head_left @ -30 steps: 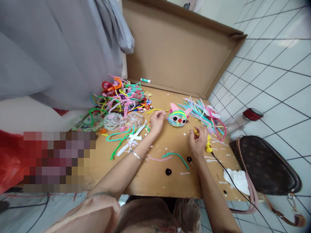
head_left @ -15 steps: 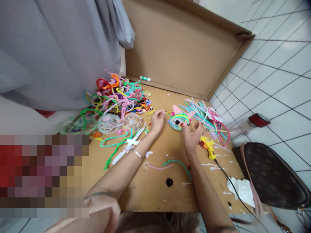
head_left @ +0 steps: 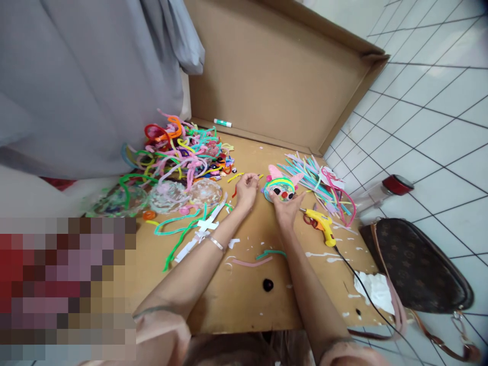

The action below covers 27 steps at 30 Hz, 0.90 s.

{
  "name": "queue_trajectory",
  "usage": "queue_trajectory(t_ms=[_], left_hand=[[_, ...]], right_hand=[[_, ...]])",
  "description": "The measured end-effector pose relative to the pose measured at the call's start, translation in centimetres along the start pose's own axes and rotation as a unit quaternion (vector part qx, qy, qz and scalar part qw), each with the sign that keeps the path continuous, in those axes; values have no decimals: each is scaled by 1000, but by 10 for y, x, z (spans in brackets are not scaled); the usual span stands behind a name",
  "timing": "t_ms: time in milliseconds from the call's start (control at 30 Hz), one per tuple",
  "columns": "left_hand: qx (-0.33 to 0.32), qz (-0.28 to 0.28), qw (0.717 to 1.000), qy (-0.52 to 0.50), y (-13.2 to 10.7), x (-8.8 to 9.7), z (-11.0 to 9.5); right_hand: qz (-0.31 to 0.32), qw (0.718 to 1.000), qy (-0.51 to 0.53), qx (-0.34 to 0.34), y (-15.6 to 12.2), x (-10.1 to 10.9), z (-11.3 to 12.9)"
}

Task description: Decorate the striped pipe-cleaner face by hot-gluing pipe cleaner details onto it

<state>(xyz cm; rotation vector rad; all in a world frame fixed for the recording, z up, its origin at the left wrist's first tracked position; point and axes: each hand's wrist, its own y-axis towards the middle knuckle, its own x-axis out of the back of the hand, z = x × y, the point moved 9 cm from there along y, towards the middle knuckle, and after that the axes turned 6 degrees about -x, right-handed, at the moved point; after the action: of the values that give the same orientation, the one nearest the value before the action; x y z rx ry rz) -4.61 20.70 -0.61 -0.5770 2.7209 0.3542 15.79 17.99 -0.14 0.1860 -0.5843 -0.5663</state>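
Note:
A round craft animal face, wound in turquoise and yellow with pink ears, black eyes and a red nose, lies towards the back of the table. At its lower edge is my right hand, thumb and fingers spread apart, the thumb touching the face's lower left. To the left of the face, my left hand is closed in a pinch; what its fingertips hold, if anything, is too small to name. Short yellow pipe cleaner pieces lie beside it. A yellow hot glue gun rests right of my right hand.
A tangled pile of pipe cleaners fills the back left, and straight ones lie at the back right. A black pompom sits near the front. A brown handbag and a red-lidded bottle are at the right.
My right hand has moved left and its thumb has come off the red nose to the face's lower left. Both black eyes now show. My left hand stays pinched.

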Motion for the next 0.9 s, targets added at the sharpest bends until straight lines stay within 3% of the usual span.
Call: queue_trajectory(t_ms=[167, 433, 900], left_hand=[[2, -13, 1000, 0, -1, 1, 1], [-22, 13, 1000, 11, -3, -1, 3], [13, 13, 1000, -11, 1, -1, 29]], right_hand=[[-33, 996, 17, -84, 0, 1, -7], [-23, 998, 29, -59, -6, 1, 3], [-5, 997, 62, -40, -10, 3, 11]])
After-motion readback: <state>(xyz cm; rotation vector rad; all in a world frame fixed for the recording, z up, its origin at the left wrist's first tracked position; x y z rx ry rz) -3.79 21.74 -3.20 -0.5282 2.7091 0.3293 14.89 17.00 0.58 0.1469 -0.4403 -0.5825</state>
